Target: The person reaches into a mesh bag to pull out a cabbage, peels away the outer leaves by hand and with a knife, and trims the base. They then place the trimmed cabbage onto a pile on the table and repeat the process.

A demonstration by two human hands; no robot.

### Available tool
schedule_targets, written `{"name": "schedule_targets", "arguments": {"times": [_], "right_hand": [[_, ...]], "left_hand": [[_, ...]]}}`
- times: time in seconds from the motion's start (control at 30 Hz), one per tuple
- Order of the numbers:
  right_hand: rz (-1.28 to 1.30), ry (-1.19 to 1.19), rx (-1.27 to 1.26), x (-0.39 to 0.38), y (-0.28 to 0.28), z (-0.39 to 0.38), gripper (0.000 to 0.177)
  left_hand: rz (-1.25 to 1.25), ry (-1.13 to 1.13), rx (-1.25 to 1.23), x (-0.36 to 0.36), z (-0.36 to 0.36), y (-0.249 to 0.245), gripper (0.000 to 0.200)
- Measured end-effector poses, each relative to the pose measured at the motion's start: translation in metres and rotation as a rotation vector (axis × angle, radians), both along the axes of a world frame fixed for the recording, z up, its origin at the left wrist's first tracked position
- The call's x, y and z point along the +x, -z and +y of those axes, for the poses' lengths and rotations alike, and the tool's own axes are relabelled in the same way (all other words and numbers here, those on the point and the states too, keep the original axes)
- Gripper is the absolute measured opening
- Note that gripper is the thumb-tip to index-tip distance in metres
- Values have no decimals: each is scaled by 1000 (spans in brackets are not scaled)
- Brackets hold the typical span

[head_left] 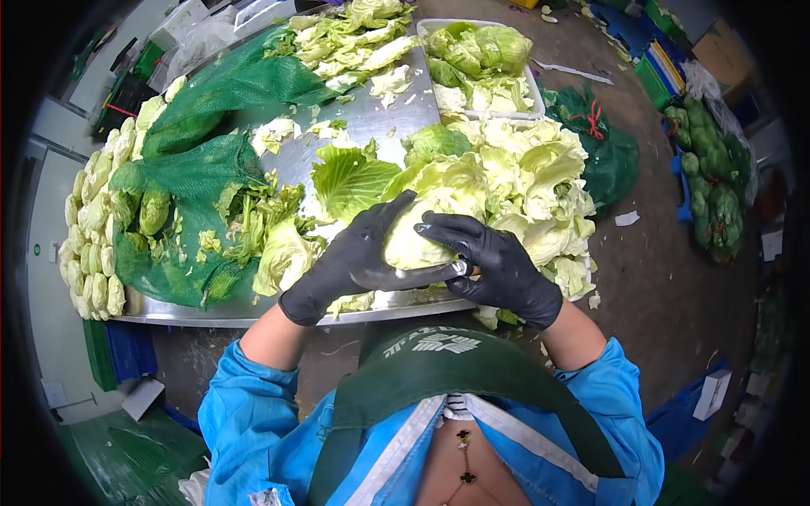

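Observation:
Both of my hands wear black gloves and hold a pale green cabbage head (413, 244) over the front edge of the metal table (380, 122). My left hand (350, 253) is wrapped round the left and lower side of the cabbage. My right hand (498, 266) grips it from the right, its fingertips on top, with a small shiny object that I cannot make out near the thumb. Loose pale leaves (540, 177) are heaped to the right. A dark green leaf (350, 181) lies just behind the cabbage.
Green mesh (198, 177) with vegetables spreads over the table's left part, beside stacked pale vegetables (93, 244). A white tub (540, 105) of leaves stands behind the heap. Green sacks (713, 185) rest on the right. More leaves (359, 38) cover the table's far end.

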State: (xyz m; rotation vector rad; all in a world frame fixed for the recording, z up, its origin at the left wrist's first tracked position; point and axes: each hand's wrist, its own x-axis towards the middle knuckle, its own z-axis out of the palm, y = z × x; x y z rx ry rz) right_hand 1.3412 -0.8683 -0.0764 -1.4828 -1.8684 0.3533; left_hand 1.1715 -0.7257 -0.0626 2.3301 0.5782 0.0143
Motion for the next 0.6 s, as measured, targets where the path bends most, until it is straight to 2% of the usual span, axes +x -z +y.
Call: {"name": "schedule_targets", "arguments": {"times": [0.03, 0.1, 0.13, 0.2, 0.23, 0.27, 0.3, 0.37, 0.43, 0.47, 0.53, 0.57, 0.6], "right_hand": [[-5, 61, 78, -3, 2, -1, 67], [-84, 246, 229, -9, 13, 4, 64], [-158, 371, 300, -13, 16, 8, 63], [-6, 417, 251, -11, 11, 14, 57], [38, 373, 258, -10, 9, 13, 57], [83, 334, 267, -10, 7, 12, 58], [183, 320, 244, -12, 4, 10, 64], [180, 310, 168, -12, 12, 12, 64], [192, 258, 101, -7, 19, 13, 61], [189, 257, 104, -4, 18, 13, 61], [55, 235, 101, -1, 16, 12, 58], [5, 205, 173, 2, 10, 12, 51], [5, 206, 173, 5, 11, 10, 51]], "left_hand": [[-2, -3, 0, 0, 1, 3, 93], [-253, 385, 797, 0, 4, 13, 100], [-163, 191, 455, 5, 2, 14, 104], [-175, 43, 238, 5, 1, 29, 107], [-275, 40, 192, 8, 1, 30, 108], [-194, 68, 346, 9, 1, 27, 107], [-212, 2, 308, 10, -2, 25, 99], [-229, -59, 261, 14, -5, 21, 92], [-444, 131, 621, 19, -1, 22, 69], [-447, 130, 623, 21, -1, 22, 69], [-502, 77, 697, 24, -6, 21, 54], [-422, 6, 554, 22, -12, 11, 52], [-423, 8, 554, 22, -12, 8, 52]]}}
